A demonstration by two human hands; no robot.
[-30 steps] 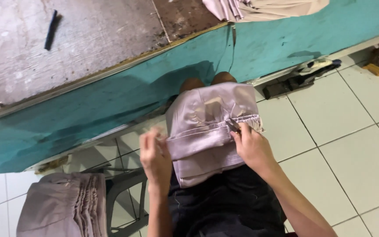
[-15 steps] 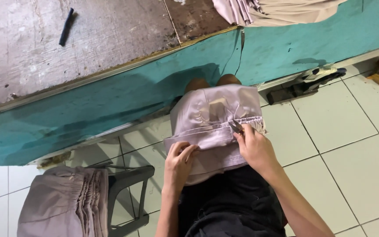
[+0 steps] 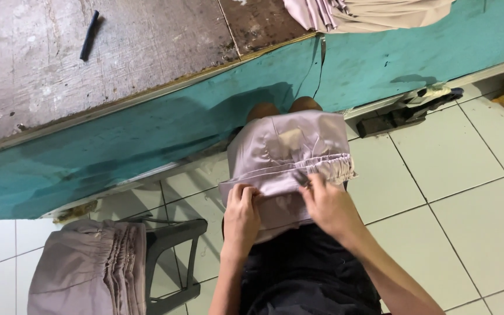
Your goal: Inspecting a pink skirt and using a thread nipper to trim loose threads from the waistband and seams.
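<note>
A pale mauve garment (image 3: 287, 157) with a gathered elastic waistband lies folded over my lap and knees. My left hand (image 3: 241, 217) pinches the folded edge at its near left, fingers curled on the cloth. My right hand (image 3: 328, 204) presses on the waistband at the right, and a small dark tool shows at its fingertips, too small to identify. Below both hands are my black trousers (image 3: 304, 274).
A worn grey and brown worktable (image 3: 118, 64) with a teal front edge spans the top; a dark pen-like stick (image 3: 88, 36) lies on it. More pale cloth (image 3: 374, 13) sits top right. A stack of similar garments (image 3: 88, 268) rests on a stool at lower left. White floor tiles surround me.
My left hand has moved right along the folded edge, closer to my right hand. The garment is folded over more. The view has shifted slightly.
</note>
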